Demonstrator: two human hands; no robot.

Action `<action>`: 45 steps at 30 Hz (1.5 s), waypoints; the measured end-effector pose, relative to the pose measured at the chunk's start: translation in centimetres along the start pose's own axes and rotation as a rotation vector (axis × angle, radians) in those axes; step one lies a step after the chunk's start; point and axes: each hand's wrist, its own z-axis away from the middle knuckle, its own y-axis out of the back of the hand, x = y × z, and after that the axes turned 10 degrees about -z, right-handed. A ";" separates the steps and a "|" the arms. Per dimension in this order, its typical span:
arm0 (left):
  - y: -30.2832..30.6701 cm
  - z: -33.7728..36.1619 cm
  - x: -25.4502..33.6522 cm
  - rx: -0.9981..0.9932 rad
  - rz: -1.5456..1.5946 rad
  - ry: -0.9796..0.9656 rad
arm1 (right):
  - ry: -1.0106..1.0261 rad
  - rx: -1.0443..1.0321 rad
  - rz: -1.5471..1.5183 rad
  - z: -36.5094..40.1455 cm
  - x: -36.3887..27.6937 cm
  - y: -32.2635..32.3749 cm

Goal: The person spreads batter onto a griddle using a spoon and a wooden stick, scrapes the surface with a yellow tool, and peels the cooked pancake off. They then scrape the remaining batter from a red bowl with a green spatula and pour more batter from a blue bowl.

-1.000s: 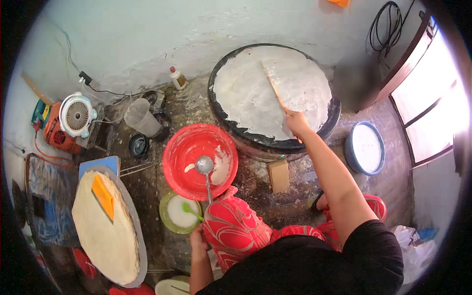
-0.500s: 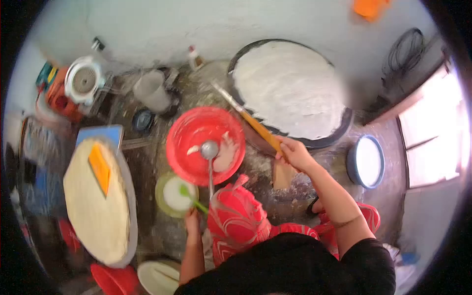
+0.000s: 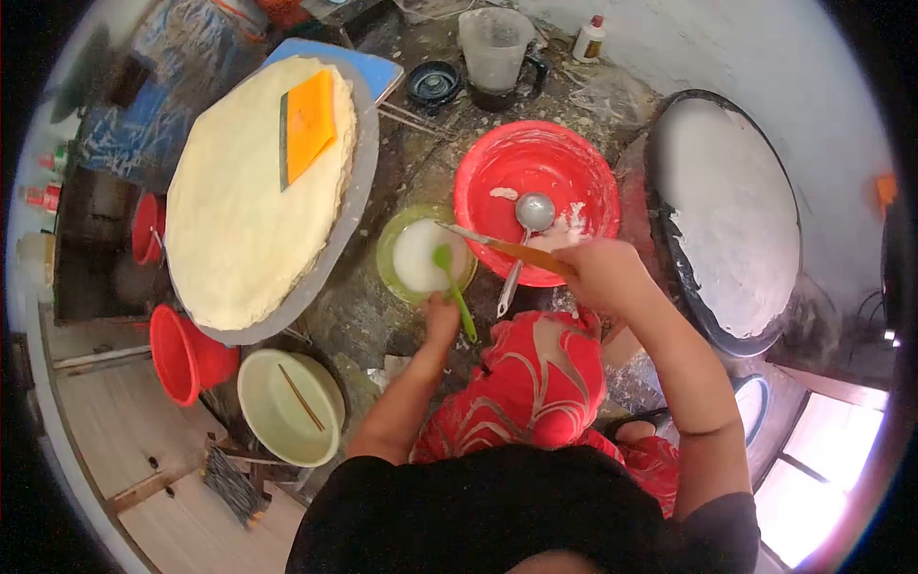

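Observation:
My right hand [image 3: 604, 275] grips a long, flat wooden spatula [image 3: 526, 254], its thin pale end reaching left over the green bowl's edge. At the near rim of the green bowl [image 3: 387, 251] my left hand [image 3: 441, 323] has its fingers curled on the edge. White liquid [image 3: 417, 258] fills part of that bowl, and a green spoon [image 3: 462, 304] leans in it. Beside it, a red basin [image 3: 475, 191] holds a metal ladle [image 3: 535, 212] and smears of white batter. On the right, a round black griddle [image 3: 666, 251] carries a spread white layer [image 3: 741, 225].
Left, a round board [image 3: 356, 182] bears a pale stacked sheet [image 3: 229, 201] with an orange scraper [image 3: 311, 120] on top. A pale green tub [image 3: 253, 402] with a stick and a red bucket [image 3: 172, 359] stand nearby. A pitcher [image 3: 492, 48] and bottle [image 3: 590, 40] stand behind.
My view has turned left. My right hand has brought the spatula from beside the griddle across the red basin to the green bowl. My left hand stays at the bowl.

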 end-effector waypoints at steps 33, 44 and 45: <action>-1.5 2.0 -3.6 0.320 0.945 0.333 | -0.080 -0.197 0.006 -7.4 0.9 -9.8; -1.9 3.0 -3.4 0.345 1.045 0.385 | 0.155 -0.023 0.236 -6.6 1.8 -11.4; -1.3 3.7 -2.7 0.362 1.077 0.342 | 0.204 0.028 0.305 -6.6 1.8 -12.0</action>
